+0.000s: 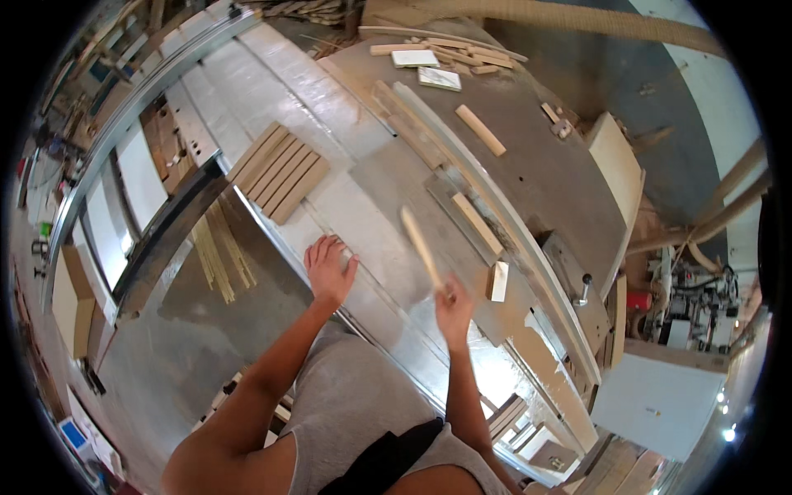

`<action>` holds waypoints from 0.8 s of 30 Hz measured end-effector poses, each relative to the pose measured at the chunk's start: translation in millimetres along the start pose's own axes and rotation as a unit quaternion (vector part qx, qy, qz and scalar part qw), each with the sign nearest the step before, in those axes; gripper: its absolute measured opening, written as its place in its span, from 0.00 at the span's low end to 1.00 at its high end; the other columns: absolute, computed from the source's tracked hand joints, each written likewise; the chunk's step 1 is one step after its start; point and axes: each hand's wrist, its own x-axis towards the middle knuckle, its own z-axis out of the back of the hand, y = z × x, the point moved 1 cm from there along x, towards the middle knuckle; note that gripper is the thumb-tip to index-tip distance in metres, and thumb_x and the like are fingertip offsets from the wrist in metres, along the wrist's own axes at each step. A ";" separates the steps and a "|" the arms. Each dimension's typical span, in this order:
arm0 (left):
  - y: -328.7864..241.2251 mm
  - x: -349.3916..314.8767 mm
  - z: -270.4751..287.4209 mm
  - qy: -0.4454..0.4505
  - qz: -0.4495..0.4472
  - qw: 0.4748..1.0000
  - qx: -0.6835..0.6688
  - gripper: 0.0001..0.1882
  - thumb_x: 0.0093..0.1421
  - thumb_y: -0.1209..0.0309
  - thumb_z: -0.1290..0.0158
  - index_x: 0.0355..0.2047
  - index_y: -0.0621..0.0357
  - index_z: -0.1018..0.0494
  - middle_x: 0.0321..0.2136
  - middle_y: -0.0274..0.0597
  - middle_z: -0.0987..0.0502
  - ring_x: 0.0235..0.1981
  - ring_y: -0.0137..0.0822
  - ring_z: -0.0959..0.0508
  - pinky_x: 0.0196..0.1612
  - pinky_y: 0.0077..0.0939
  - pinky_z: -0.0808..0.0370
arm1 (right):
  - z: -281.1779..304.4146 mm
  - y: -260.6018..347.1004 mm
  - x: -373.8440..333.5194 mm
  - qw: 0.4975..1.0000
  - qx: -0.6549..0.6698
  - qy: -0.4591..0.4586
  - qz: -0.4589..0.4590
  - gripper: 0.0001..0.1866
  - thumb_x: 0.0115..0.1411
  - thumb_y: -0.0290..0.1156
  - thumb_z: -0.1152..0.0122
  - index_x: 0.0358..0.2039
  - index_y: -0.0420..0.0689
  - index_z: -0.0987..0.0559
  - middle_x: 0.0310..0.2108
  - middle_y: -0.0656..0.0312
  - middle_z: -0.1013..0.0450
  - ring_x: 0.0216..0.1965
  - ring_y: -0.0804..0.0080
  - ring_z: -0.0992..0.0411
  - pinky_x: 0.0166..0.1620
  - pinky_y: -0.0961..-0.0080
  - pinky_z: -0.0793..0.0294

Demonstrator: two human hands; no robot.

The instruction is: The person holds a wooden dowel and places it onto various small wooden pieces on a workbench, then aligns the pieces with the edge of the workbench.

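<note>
The right hand (454,312) pinches a slim wooden stick (419,242) over the metal counter (371,216) — seemingly a handling step; guiding it calls for steadiness. The left hand (331,274) rests there, fingers spread.

A metal table (367,219) crosses the middle of the frame. Left of centre, brown wood strips (279,172) lie on it, side by side. Right of centre, a small pale block (498,281) is near a long rail (511,219). Toward the upper right, a brown surface (561,194) carries white-faced blocks (439,78) and loose sticks (480,129).
</note>
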 end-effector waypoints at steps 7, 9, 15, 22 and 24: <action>-4.5 86.2 -38.5 0.011 -0.007 0.995 -0.101 0.25 0.59 0.60 0.38 0.54 0.57 0.28 0.50 0.48 0.24 0.53 0.54 0.27 0.60 0.53 0.37 | 0.5 -24.2 -150.7 0.977 0.015 -0.008 -0.215 0.21 0.57 0.28 0.31 0.52 0.39 0.20 0.27 0.55 0.20 0.26 0.70 0.23 0.33 0.71 0.23; -8.4 144.8 -68.2 0.054 0.006 0.997 -0.061 0.25 0.61 0.54 0.41 0.53 0.56 0.25 0.49 0.49 0.23 0.54 0.55 0.26 0.59 0.55 0.37 | -4.7 -29.0 -159.7 0.977 -0.005 -0.035 -0.211 0.19 0.56 0.29 0.31 0.49 0.40 0.19 0.28 0.53 0.19 0.27 0.66 0.21 0.34 0.69 0.23; -39.2 285.5 -123.1 0.164 0.173 0.968 0.082 0.30 0.59 0.41 0.45 0.49 0.49 0.19 0.50 0.48 0.20 0.57 0.54 0.26 0.62 0.60 0.40 | -16.9 -9.7 -142.1 0.950 -0.090 -0.108 -0.280 0.16 0.53 0.40 0.30 0.40 0.45 0.14 0.27 0.52 0.19 0.30 0.54 0.19 0.37 0.61 0.22; -24.4 323.5 -175.6 0.188 0.275 0.942 -0.030 0.29 0.56 0.46 0.38 0.50 0.53 0.20 0.51 0.47 0.19 0.58 0.50 0.25 0.61 0.59 0.36 | -21.4 -12.0 -144.9 0.945 -0.129 -0.148 -0.262 0.12 0.54 0.42 0.33 0.33 0.50 0.14 0.25 0.54 0.20 0.27 0.50 0.21 0.33 0.57 0.22; 6.2 333.2 -191.1 0.154 0.315 0.917 -0.188 0.26 0.56 0.51 0.37 0.49 0.55 0.21 0.48 0.45 0.19 0.55 0.46 0.23 0.59 0.55 0.32 | -17.1 -11.5 -138.6 0.950 -0.130 -0.124 -0.256 0.12 0.54 0.43 0.33 0.33 0.50 0.14 0.24 0.54 0.20 0.26 0.50 0.21 0.33 0.56 0.22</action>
